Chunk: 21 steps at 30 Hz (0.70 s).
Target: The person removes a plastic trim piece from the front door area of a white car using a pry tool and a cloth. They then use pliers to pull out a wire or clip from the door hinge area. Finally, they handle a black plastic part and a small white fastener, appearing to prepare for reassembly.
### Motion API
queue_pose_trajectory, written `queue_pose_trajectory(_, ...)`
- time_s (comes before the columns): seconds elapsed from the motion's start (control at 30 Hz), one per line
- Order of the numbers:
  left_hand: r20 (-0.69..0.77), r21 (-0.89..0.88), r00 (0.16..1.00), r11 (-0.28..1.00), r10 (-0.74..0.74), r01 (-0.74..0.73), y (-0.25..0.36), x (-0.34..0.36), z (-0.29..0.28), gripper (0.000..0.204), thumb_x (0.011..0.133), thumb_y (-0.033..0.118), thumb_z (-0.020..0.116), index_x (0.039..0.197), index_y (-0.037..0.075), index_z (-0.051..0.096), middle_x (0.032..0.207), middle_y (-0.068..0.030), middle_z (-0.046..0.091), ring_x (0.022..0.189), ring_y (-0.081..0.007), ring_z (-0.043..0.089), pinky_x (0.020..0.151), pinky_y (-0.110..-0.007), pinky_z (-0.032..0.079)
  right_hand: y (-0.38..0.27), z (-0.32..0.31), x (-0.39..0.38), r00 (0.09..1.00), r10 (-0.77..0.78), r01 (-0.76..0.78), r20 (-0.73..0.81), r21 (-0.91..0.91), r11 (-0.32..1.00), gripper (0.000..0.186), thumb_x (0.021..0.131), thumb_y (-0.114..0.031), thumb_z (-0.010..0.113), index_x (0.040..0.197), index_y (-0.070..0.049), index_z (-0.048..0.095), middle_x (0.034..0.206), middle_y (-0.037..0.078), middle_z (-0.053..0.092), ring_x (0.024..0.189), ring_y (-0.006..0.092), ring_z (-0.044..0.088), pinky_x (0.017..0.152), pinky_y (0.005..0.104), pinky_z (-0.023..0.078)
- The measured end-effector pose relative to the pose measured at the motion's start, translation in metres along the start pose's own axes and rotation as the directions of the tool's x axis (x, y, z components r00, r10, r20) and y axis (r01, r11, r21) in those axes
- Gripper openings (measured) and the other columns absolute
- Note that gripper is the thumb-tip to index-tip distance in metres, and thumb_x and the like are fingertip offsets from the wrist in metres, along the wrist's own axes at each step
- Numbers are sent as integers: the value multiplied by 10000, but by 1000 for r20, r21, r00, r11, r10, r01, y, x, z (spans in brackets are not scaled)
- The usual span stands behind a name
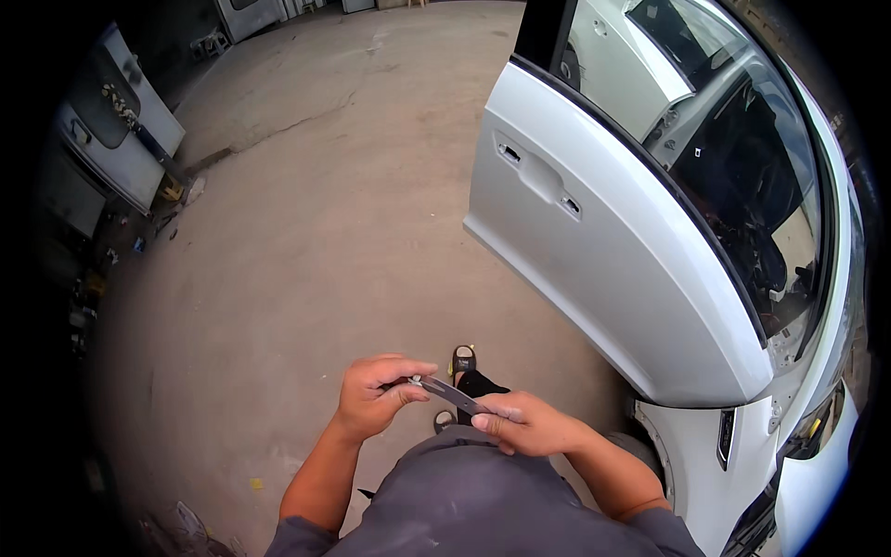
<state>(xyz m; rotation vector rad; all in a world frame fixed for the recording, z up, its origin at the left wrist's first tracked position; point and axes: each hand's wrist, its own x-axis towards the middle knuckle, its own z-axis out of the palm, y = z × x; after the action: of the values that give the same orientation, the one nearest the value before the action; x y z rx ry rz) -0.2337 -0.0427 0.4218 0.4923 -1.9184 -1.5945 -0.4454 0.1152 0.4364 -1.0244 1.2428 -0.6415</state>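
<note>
One dk flat strip (pixel 449 394), L hand (pixel 368 397) & R hand (pixel 529 424) at opp. ends.

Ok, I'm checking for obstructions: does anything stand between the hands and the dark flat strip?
Nothing visible blocks them. The right hand grips the dark flat strip at its right end; the left hand pinches at the other, where a small pale bit shows, too small to identify.

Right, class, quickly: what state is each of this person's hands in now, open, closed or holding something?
Left hand: closed, pinching at one end of a flat grey strip.
Right hand: closed, holding the strip's other end.
</note>
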Motion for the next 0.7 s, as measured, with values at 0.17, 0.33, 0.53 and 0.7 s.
queue_pose_trajectory(0.17,-43,84,996,993,83,-79,-19,41,-57,347,778,112,830,1106,30,751,850,-85,732,693,-176,651,612,-289,501,-37,-18,77,949,-296,269,-106,-215,939,229,1054,-239,524,1034,-29,615,687,148,549,606,321,537,626,393,459)
queue_pose_trajectory(0.33,-61,95,998,995,24,-18,-23,97,-121,300,795,63,802,1087,15,750,855,-106,736,722,-207,680,623,-310,518,-78,-59,162,920,-390,353,-44,-342,871,215,1042,-228,542,997,-29,609,634,157,544,587,353,547,612,408,447)
queue_pose_trajectory(0.53,-9,147,1000,989,2,-1,-13,168,-196,229,789,24,788,1012,-4,745,837,-120,728,712,-240,691,634,-321,531,-133,-123,252,917,-296,346,267,-166,924,287,1052,-298,537,964,-40,628,627,131,521,585,304,495,664,386,424)
queue_pose_trajectory(0.7,-38,100,999,995,6,-2,-28,194,-252,243,778,48,807,1011,4,750,812,-123,723,690,-239,688,628,-322,530,-169,-146,323,884,-211,276,418,-100,956,320,1047,-344,554,955,-47,632,645,86,512,604,213,456,708,344,416)
